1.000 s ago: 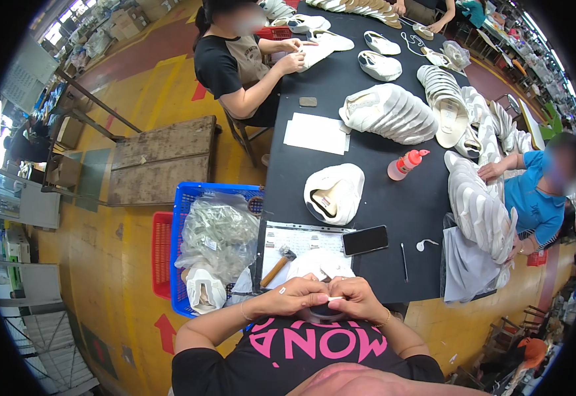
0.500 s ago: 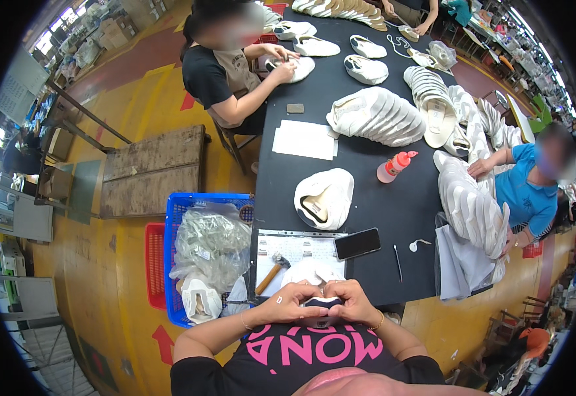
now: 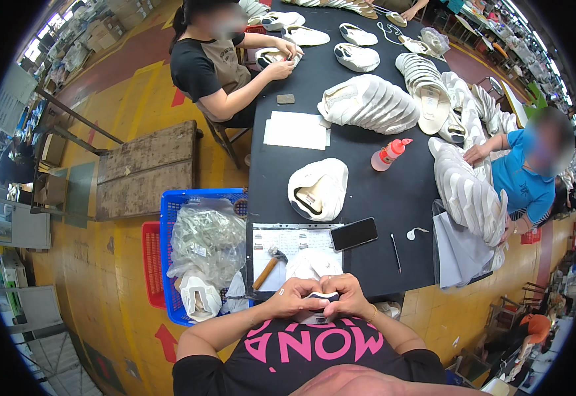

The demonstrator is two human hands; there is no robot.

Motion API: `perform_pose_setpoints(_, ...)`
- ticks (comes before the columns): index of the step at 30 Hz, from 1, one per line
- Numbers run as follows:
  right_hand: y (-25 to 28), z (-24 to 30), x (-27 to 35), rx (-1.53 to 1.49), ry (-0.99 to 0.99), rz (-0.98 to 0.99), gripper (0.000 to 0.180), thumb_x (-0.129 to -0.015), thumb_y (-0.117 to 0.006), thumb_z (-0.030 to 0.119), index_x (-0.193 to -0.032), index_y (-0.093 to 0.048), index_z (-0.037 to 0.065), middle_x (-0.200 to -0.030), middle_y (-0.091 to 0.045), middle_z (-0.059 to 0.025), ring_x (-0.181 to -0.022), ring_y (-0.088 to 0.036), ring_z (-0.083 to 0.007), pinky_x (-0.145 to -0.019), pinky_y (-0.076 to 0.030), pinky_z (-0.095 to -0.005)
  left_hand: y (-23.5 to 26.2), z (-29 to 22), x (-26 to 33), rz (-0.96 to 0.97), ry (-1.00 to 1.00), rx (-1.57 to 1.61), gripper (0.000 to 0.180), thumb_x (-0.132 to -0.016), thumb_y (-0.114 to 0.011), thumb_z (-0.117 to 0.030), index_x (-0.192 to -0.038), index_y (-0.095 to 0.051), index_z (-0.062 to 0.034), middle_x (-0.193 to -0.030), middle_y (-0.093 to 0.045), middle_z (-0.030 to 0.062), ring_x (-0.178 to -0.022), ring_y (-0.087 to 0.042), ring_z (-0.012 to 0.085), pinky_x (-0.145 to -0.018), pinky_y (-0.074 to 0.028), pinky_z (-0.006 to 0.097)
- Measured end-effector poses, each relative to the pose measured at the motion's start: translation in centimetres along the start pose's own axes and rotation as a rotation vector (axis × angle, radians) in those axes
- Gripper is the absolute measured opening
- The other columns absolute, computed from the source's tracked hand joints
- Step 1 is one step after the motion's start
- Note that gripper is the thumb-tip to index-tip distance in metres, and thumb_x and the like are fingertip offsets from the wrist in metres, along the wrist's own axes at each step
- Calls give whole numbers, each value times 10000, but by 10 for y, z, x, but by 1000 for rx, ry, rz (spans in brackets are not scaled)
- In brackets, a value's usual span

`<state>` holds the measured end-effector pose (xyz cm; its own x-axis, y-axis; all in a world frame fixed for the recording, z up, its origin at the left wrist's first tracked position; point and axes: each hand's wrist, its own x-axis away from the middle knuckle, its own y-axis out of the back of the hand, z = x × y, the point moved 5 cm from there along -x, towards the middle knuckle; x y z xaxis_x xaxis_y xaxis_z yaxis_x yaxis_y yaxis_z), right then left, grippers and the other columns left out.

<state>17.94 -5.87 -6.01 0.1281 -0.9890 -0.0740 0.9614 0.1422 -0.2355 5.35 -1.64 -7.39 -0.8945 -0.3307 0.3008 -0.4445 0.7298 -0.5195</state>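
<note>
Close to my chest, at the table's front edge, I hold a white shoe upper point(image 3: 312, 263) with a dark collar lining. My left hand point(image 3: 292, 297) grips the left side of its collar, fingers curled and thumb on the rim. Opposite it, my right hand point(image 3: 346, 296) pinches the right side, so the two hands nearly meet. The shoe's white front part points away from me over a printed sheet point(image 3: 261, 243). A hammer point(image 3: 270, 269) with a wooden handle lies on that sheet, left of the shoe. Farther up the table rests another white shoe upper point(image 3: 333, 188), its opening toward me.
A black phone point(image 3: 354, 233), pen point(image 3: 396, 252) and red-capped bottle point(image 3: 387, 157) are on the black table. Stacked white uppers point(image 3: 370, 102) lie beyond. Left stands a blue basket point(image 3: 169, 264) with plastic bags. One co-worker point(image 3: 215, 72) sits far left, another point(image 3: 526, 165) at right.
The view has shifted slightly. My hands stay on the shoe's collar, whose dark edge now shows as a narrower strip. The left co-worker's hands and shoe have changed position a little.
</note>
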Motion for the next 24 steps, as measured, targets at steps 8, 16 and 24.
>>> perform_pose_setpoints(8,1,-4,-9,-186,-5,-97,456,-754,-776,362,-611,-491,37,-612,-482,-9,-632,-435,-129,-628,-384,-295,6,-4,-8,-109,-169,-69,200,-894,-662,-164,-795,-664,10,-782,-572,-12,-748,-484,43,-645,-385,225)
perform_pose_setpoints(16,29,16,-49,78,-156,-336,479,-960,-526,422,-713,-605,19,-682,-553,29,-640,-453,-49,-579,-382,-224,23,-86,-39,-433,-467,-600,342,-965,-529,-245,-819,-653,39,-729,-609,-25,-687,-502,49,-609,-423,235)
perform_pose_setpoints(24,29,45,-79,-41,-90,-284,794,-959,-204,639,-643,-577,13,-613,-543,-1,-540,-464,-56,-507,-346,-197,20,-117,-35,-420,-336,-279,535,-1022,-356,-325,-728,-630,29,-653,-598,35,-576,-496,64,-550,-375,215)
